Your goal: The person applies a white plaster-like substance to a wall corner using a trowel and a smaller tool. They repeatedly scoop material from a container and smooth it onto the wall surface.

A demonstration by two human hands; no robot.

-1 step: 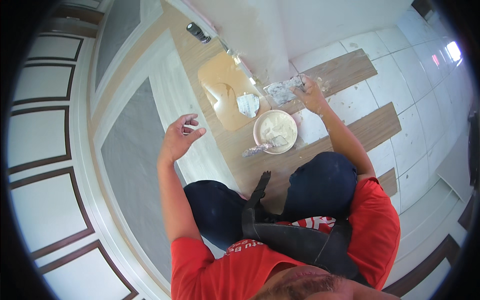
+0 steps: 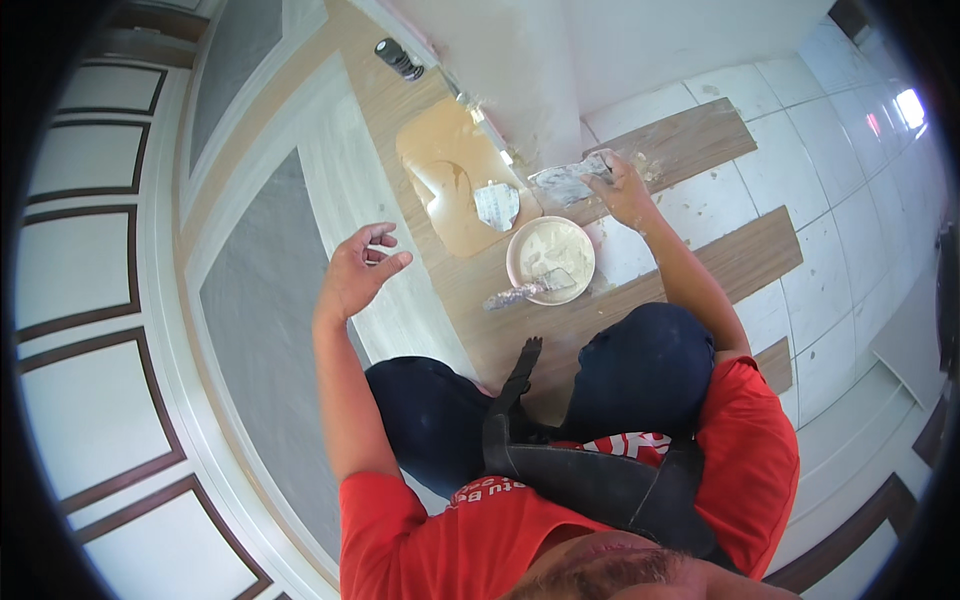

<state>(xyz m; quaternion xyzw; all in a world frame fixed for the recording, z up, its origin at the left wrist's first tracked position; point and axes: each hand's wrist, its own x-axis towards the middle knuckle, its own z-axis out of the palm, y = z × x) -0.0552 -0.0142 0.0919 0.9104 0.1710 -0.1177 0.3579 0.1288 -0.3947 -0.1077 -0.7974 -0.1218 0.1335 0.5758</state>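
Observation:
My right hand (image 2: 622, 190) is closed on a flat, putty-smeared scraper blade (image 2: 570, 184), held low by the foot of the pale wall. Just below the blade stands a round white tub (image 2: 512, 262) of cream-coloured putty. A putty knife (image 2: 516, 294) rests in the tub, its crusted handle hanging over the near left rim. Left of the tub, my left hand (image 2: 362, 268) hovers with fingers loosely curled and apart, holding nothing. A torn piece of printed, pale packaging (image 2: 497, 206) lies between the tub and a tan sheet (image 2: 430, 150).
A black bottle-like object (image 2: 398, 60) lies against the wall's base at the far left. Wood-look planks (image 2: 690, 145) lie across white floor tiles (image 2: 790, 160) on the right. Pale and grey panels (image 2: 265, 250) cover the left floor. My bent knees (image 2: 645, 360) frame the near side.
The scraper blade is tilted slightly more edge-on at the wall's foot. My left hand is almost still, and the tub with its putty knife stays in place.

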